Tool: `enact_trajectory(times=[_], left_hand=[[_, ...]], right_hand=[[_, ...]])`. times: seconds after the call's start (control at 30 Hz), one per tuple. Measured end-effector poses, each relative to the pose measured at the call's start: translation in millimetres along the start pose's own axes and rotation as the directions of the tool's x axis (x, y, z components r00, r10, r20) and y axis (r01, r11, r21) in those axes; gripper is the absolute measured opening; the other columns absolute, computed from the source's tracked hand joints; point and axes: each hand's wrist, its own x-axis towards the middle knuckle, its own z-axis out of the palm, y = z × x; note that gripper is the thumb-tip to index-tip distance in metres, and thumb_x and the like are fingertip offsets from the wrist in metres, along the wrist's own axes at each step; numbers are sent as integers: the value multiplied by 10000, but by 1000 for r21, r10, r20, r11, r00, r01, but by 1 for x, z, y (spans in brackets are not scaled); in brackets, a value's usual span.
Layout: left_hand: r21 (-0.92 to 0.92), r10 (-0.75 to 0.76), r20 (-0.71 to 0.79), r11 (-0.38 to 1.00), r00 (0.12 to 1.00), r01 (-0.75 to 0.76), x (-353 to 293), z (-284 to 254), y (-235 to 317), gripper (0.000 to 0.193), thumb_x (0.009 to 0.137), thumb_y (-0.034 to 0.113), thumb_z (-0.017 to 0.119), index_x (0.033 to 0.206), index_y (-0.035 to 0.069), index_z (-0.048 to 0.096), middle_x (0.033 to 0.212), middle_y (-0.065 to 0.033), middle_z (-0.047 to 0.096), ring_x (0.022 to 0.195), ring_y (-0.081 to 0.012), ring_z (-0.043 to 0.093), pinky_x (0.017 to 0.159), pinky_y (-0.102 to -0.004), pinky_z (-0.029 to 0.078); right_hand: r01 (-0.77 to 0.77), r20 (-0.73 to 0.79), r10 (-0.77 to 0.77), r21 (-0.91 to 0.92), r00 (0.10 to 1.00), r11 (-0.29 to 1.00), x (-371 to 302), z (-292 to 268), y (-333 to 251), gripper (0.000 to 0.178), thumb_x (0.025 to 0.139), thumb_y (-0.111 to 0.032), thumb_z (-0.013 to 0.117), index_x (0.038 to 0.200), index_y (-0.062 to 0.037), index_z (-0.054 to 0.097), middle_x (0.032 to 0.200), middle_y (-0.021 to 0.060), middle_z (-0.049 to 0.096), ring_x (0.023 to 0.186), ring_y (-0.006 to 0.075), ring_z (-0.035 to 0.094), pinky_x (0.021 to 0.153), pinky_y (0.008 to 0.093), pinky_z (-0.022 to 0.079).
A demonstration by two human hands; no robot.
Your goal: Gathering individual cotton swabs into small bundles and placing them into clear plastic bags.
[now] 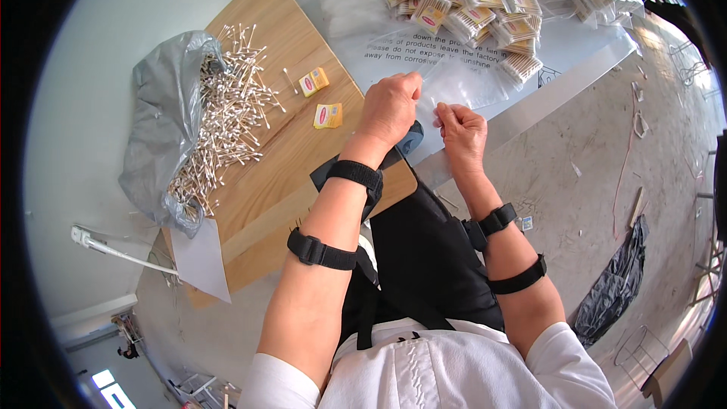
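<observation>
A clear plastic bag is stretched out in front of my hands, over the printed white sheet. My left hand is closed in a pinch at the bag's left edge, its fingertips partly hidden behind the knuckles. My right hand pinches the near edge of the same bag between thumb and forefinger. The bag looks flat, with nothing visible inside. Just below my left hand sits a dark blue rounded object, mostly covered by my wrist; its kind is hidden.
Loose cotton swabs spill from a grey plastic bag on the wooden table. Two stacks of yellow cards lie beside them. Packed swab bags are heaped at the far side. Black plastic lies on the floor at right.
</observation>
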Motion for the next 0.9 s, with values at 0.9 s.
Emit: enact_trajectory(times=[0.9], left_hand=[[-163, -210, -14, 965, 978, 205, -44, -26, -9, 49, 772, 45, 654, 811, 16, 643, 779, -119, 652, 743, -306, 600, 673, -386, 496]], right_hand=[[-172, 182, 152, 100, 971, 980, -51, 13, -12, 230, 812, -81, 724, 624, -13, 608, 574, -48, 504, 526, 34, 401, 452, 231, 296]])
